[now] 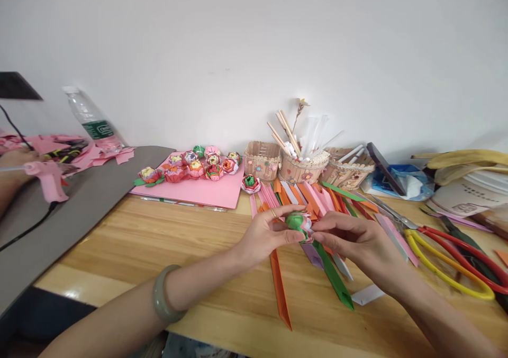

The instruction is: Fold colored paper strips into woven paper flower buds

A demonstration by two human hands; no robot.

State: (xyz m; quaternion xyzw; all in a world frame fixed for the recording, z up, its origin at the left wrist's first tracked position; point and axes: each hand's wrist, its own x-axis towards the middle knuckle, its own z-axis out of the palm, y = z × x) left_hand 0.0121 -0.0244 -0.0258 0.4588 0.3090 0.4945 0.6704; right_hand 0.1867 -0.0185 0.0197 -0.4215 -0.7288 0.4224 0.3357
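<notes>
A small paper flower [297, 223] with green and pale pink petals is held up between my hands over the table. My left hand [266, 232] grips it from the left, thumb in front and fingers behind. From the right, the thumb and forefinger of my right hand [351, 237] pinch its petal edge. Below and behind lie folded paper strips [333, 276] in green, orange, pink, white and purple. Finished-looking paper flowers [195, 168] sit in a group on a pink sheet [186, 194] to the left.
Three woven baskets [262, 161] with sticks and tubes stand by the wall. Red-and-yellow scissors [452, 252] and a white tub [472, 194] lie right. A pink glue gun [47, 179], a bottle [89, 115] and another person's arm [11, 175] are left.
</notes>
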